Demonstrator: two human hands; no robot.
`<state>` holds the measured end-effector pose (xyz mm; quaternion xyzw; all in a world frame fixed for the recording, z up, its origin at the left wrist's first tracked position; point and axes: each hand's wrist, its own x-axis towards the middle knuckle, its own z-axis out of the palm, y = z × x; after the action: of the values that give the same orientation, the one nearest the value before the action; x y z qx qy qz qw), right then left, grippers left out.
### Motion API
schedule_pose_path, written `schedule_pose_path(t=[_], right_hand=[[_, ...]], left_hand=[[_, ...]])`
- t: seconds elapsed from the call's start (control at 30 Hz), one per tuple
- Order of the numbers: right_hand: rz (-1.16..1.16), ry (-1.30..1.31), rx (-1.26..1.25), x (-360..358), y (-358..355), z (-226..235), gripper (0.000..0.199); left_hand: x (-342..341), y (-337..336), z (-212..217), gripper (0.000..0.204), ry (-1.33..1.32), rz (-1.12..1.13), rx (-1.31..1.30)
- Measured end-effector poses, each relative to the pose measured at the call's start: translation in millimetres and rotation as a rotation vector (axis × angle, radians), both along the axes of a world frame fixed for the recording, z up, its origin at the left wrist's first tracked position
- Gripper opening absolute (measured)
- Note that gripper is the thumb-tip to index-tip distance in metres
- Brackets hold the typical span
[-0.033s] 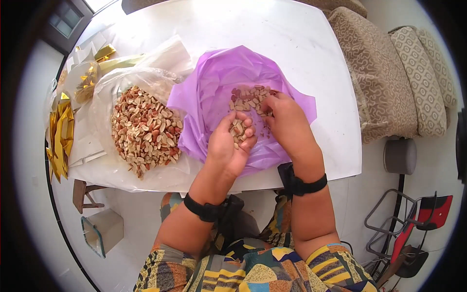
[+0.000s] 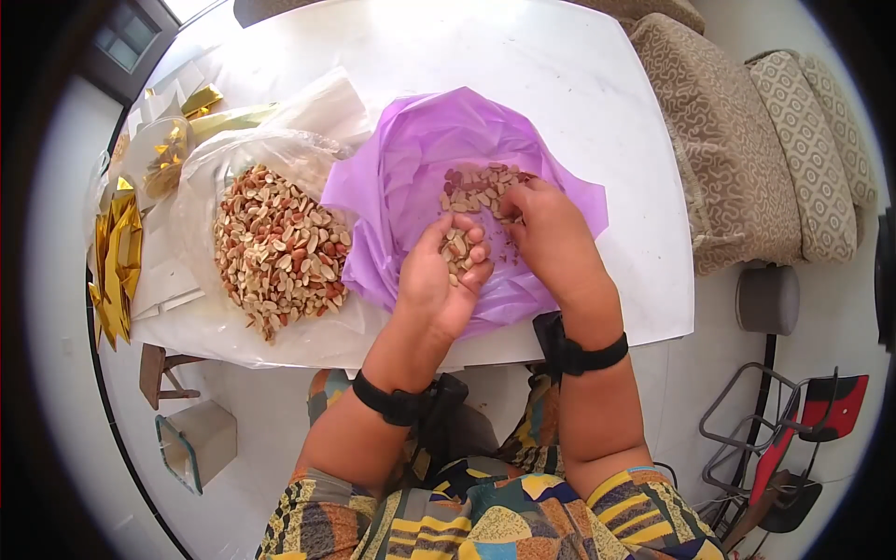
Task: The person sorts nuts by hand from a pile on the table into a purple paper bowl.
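Observation:
My left hand [image 2: 439,280] is cupped palm up over a purple plastic bag [image 2: 411,159] and holds a small heap of peanuts [image 2: 459,250]. My right hand [image 2: 551,233] lies palm down right beside it, its curled fingers touching a small pile of peanuts [image 2: 476,185] on the purple bag. The underside of the right hand is hidden. Both wrists wear black bands. To the left, a clear plastic bag [image 2: 224,163] lies open with a large pile of peanuts [image 2: 280,247] on it.
The bags lie on a white table [image 2: 560,84]. Gold foil wrappers [image 2: 117,261] and white paper sit at its left edge. Patterned sofa cushions [image 2: 747,140] stand to the right, with a grey stool [image 2: 767,299] and a red folding chair [image 2: 803,439] below them. A small box [image 2: 196,443] stands on the floor.

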<state>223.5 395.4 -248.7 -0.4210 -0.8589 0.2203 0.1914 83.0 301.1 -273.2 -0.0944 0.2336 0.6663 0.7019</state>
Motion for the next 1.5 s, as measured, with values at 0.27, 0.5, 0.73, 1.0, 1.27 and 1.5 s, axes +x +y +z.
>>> schedule_pose_path(t=[0.27,0.5,0.73,1.0,1.27,1.5], right_hand=[[0.001,0.083,-0.025,-4.7,0.1,3.0,0.013],[-0.065,0.198,-0.026,-7.0,2.8,10.2,0.008],[0.029,0.602,-0.498,-17.3,-8.5,34.7,0.008],[0.211,0.666,-0.699,-19.8,-15.6,43.4,0.007],[0.25,0.669,-0.786,-23.0,-20.3,45.8,0.008],[0.276,0.647,-0.706,-25.4,-22.7,42.8,0.009]], left_hand=[[-2.5,-3.4,2.0,0.021,0.012,-0.015,0.008],[-2.5,-3.6,3.0,0.02,0.027,-0.017,-0.025],[-4.0,-3.3,1.2,0.023,0.055,-0.022,-0.032],[3.7,-0.2,13.5,0.024,0.131,0.049,-0.138],[1.6,-0.7,5.4,0.028,0.116,0.047,-0.053],[3.4,-0.9,13.0,0.03,0.145,0.058,-0.063]])
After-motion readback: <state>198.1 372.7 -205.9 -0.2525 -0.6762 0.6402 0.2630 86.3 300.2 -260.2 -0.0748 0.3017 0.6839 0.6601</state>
